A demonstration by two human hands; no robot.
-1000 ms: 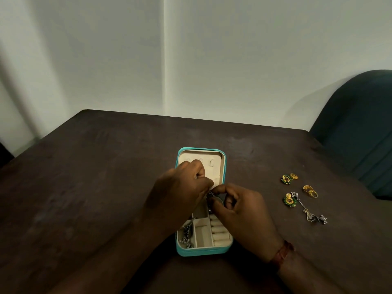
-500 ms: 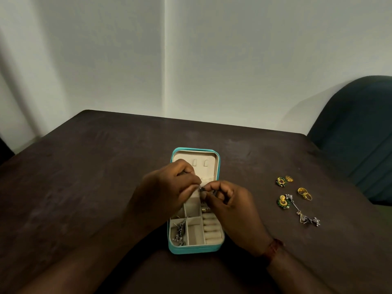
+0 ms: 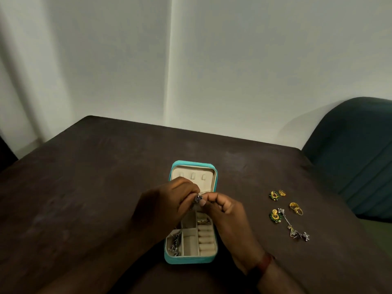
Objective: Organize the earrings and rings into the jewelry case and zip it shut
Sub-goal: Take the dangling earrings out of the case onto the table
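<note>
Earring (image 3: pixel 198 198), small, silver, pinched between left hand (image 3: pixel 167 204) and right hand (image 3: pixel 224 213), both grips closed on it, directly above open jewelry case (image 3: pixel 191 259); compartments straight below. Loose earrings (image 3: pixel 275 216) on tabletop (image 3: pixel 106 187) right of case, nearer right hand.

Dark brown tabletop (image 3: pixel 95 177): an open teal zip jewelry case (image 3: pixel 191 261) sits at centre, toward the near edge, with its lid raised on the far side.

Left grip (image 3: pixel 163 206) and right grip (image 3: pixel 229 217) meet above the case, both pinching a small silver earring (image 3: pixel 198 198) between them.

In the case:
- Silver chain jewelry (image 3: pixel 175 244) lies in the near-left compartment.
- Cream padded ring rolls (image 3: pixel 206 239) run along the right.

Right of the case, well apart:
- The far green-and-gold round earring (image 3: pixel 274 195) lies just beside the far gold ring (image 3: pixel 282 192).
- Nearer, the near green-and-gold round earring (image 3: pixel 275 217) touches a long silver drop earring (image 3: pixel 293 229).
- The near gold ring (image 3: pixel 296 207) lies to their right.

A dark teal upholstered chair (image 3: pixel 350 155) stands beyond the tabletop's right edge.
</note>
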